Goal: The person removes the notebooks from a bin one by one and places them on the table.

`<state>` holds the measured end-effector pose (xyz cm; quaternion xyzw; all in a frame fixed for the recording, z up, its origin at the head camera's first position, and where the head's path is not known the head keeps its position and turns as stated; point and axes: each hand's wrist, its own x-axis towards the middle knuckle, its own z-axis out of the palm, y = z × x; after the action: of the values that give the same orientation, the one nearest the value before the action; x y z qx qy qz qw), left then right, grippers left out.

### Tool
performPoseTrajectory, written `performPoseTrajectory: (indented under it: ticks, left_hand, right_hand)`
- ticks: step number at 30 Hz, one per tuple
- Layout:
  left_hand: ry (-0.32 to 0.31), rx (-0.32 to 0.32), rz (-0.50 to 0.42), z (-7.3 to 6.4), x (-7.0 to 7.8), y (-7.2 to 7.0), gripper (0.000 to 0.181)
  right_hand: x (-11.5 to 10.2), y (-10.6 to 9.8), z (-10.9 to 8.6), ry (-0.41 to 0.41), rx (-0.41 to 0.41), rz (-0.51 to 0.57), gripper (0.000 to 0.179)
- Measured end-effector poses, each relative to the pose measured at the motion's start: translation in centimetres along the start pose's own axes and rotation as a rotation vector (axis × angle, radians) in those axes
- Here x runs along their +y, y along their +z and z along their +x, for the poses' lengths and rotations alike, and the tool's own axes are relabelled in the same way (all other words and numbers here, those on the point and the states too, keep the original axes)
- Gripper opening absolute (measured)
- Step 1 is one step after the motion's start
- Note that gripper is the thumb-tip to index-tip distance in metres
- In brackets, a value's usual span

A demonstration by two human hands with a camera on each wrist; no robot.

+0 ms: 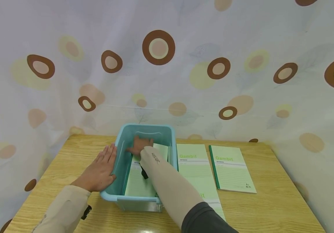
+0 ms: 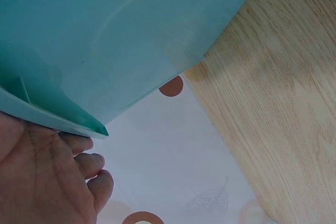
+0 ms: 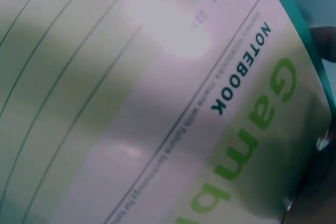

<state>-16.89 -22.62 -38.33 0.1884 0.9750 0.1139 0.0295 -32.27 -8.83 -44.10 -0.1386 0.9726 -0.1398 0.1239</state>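
Inside a light blue plastic bin (image 1: 146, 127) lies a pale green notebook (image 1: 139, 184) with a dark green spine. My right hand (image 1: 140, 144) reaches down into the bin at the notebook's far end. In the right wrist view, the thumb (image 3: 323, 43) is beside the spine of the notebook (image 3: 157, 103), and dim fingers are at its top edge. Whether they grip it is hidden. With fingers straight, my left hand (image 1: 101, 170) rests against the bin's left rim. The left wrist view has that hand (image 2: 47, 177) below the bin's rim.
To the bin's right, two Gambit notebooks lie on the wooden table (image 1: 274, 200), one farther back (image 1: 193, 165) and one nearer (image 1: 203, 187). Another notebook (image 1: 232, 168) with a green spine lies farther right. A patterned cloth (image 1: 184, 87) hangs behind the table.
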Motion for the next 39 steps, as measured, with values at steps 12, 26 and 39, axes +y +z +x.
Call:
performPoseTrajectory:
  ticks: [12,26,39]
  left_hand:
    - [-0.005,0.006,-0.002,-0.1,0.2,-0.1,0.076]
    - [-0.022,0.009,0.001,0.0,0.5,0.0,0.076]
    - [0.003,0.016,-0.011,-0.1,0.3,0.1,0.076]
  right_hand:
    - [-0.5,-3.7,-0.9,-0.083,0.131,-0.115,0.057]
    - [-1.5,-15.0,-5.6,-0.172,0.408,0.164,0.023]
    - [6.0,-25.2,-15.1,-0.226,0.586,0.424,0.014]
